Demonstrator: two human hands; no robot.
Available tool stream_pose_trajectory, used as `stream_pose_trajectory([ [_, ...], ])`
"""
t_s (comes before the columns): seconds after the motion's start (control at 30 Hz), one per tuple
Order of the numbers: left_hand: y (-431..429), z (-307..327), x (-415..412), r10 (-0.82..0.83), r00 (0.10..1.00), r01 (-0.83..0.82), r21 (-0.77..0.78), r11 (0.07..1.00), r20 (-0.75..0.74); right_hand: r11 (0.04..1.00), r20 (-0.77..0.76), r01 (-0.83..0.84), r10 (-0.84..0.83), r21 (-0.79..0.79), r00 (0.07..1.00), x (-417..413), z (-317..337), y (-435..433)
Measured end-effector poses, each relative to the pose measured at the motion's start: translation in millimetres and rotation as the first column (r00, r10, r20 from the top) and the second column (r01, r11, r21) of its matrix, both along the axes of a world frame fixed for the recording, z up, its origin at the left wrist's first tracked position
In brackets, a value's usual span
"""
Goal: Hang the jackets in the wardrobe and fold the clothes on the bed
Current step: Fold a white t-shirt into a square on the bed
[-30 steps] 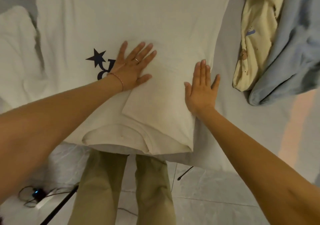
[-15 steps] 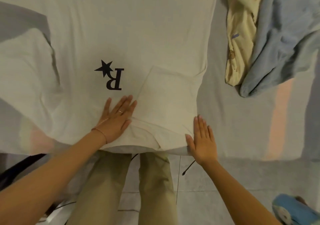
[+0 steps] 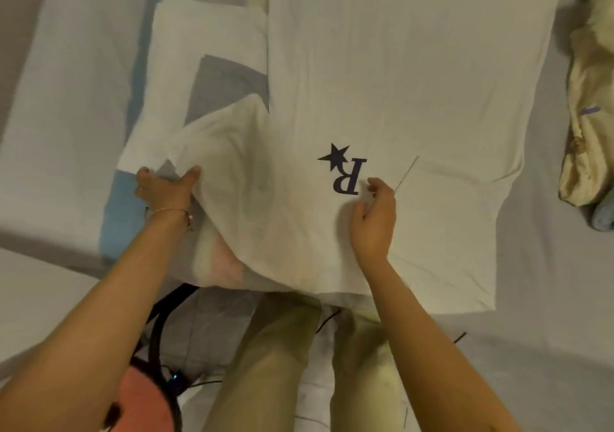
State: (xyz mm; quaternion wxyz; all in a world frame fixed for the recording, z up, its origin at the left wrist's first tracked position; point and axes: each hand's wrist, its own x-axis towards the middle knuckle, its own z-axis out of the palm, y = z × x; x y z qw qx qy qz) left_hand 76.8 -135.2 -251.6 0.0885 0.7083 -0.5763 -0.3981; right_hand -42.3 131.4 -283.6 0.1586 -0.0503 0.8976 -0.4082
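Note:
A white T-shirt (image 3: 415, 76) with a dark star and letter R lies spread on the grey bed (image 3: 548, 265). Its right sleeve is folded in over the body. My left hand (image 3: 162, 189) grips the edge of the left sleeve, which is lifted off the bed and swung toward the print. My right hand (image 3: 375, 215) hovers just below the R with its fingers loosely curled, holding nothing that I can see.
A folded white garment (image 3: 206, 33) lies left of the T-shirt. A cream garment (image 3: 588, 126) is bunched at the right edge, with a bit of blue cloth (image 3: 603, 219) below it. Below the bed edge are my legs, dark cables and a pink object (image 3: 139, 395).
Both hands have left the flat press near the collar. My left hand has moved left and taken hold of the left sleeve, lifting it. My right hand has shifted up to the print.

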Motion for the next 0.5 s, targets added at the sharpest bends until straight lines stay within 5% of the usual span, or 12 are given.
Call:
stream_pose_trajectory([
  [0.13, -6.4, 0.2, -3.5, 0.213, 0.973, -0.199, 0.143, 0.970, -0.093, 0.937, 0.099, -0.320, 0.334, -0.140, 0.937, 34.3, 8.9, -58.0],
  [0.23, -3.0, 1.2, -0.6, 0.190, 0.978, -0.171, 0.187, 0.967, -0.090, 0.878, 0.206, -0.457, 0.478, -0.144, 0.854, 55.7, 8.5, -73.5],
  [0.4, 10.3, 4.1, 3.7, 0.096, 0.992, -0.085, 0.116, 0.990, -0.085, 0.984, 0.592, -0.087, 0.162, -0.153, 0.789, 67.4, 9.4, -83.3],
  [0.5, 24.4, -1.1, 2.7, 0.106, 0.979, -0.078, 0.162, 0.984, -0.173, 0.981, 0.626, -0.094, 0.180, -0.168, 0.758, 68.3, 12.5, -88.2],
])
